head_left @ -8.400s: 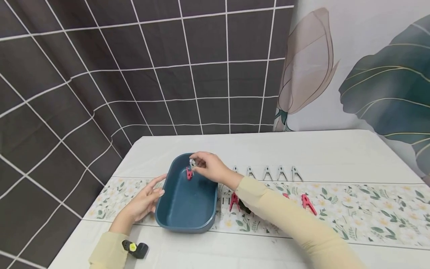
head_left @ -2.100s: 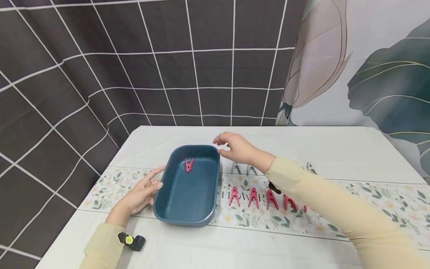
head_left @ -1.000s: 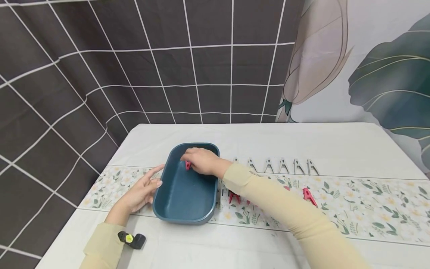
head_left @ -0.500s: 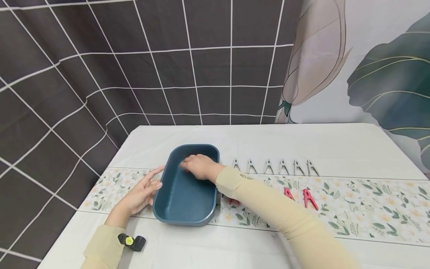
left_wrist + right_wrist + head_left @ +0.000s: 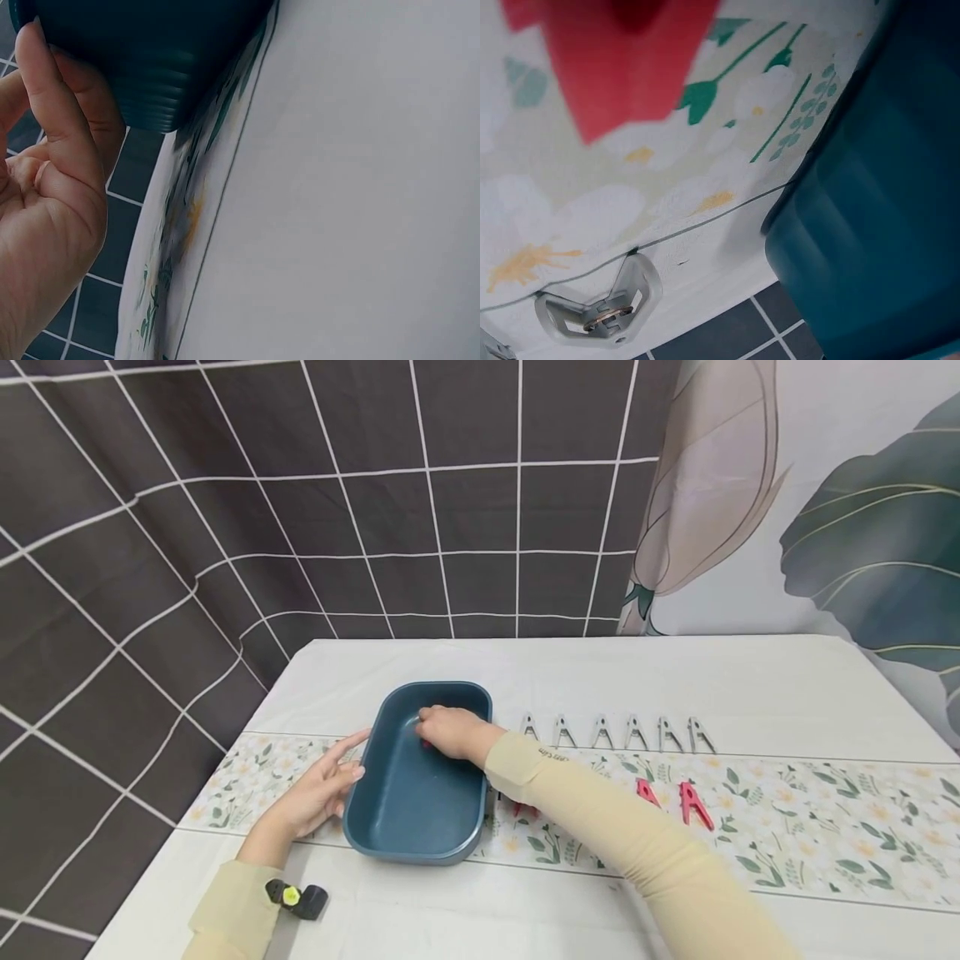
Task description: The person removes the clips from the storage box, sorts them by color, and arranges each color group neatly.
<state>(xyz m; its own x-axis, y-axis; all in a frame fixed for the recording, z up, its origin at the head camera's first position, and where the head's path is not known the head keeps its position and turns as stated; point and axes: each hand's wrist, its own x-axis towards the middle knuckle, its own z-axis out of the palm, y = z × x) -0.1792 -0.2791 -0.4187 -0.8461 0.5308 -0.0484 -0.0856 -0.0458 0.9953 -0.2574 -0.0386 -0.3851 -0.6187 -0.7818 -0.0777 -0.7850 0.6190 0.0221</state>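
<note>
My right hand (image 5: 452,732) reaches down inside the blue bin (image 5: 420,857), its fingers curled over a red clothespin (image 5: 427,744). Only a sliver of that clothespin shows beneath the fingers; the hand hides the rest. My left hand (image 5: 324,793) rests against the bin's left side, thumb near the rim and fingers loosely extended. In the left wrist view, the left fingers (image 5: 64,112) touch the bin's outer wall (image 5: 154,82). Most of the right hand lies outside the right wrist view, where the bin's outer wall (image 5: 855,217) fills the right side.
Several grey clothespins (image 5: 602,732) stand in a row right of the bin. Nearer, red clothespins (image 5: 696,805) lie on the floral strip (image 5: 840,835), some behind the right forearm (image 5: 600,818). A dark checked curtain (image 5: 450,510) hangs behind the white table (image 5: 562,677).
The right hand has moved from above the grey row into the bin and over the red clothespin. Earlier it held a grey clothespin over the bin; the grey row has grown. Left hand stays.
</note>
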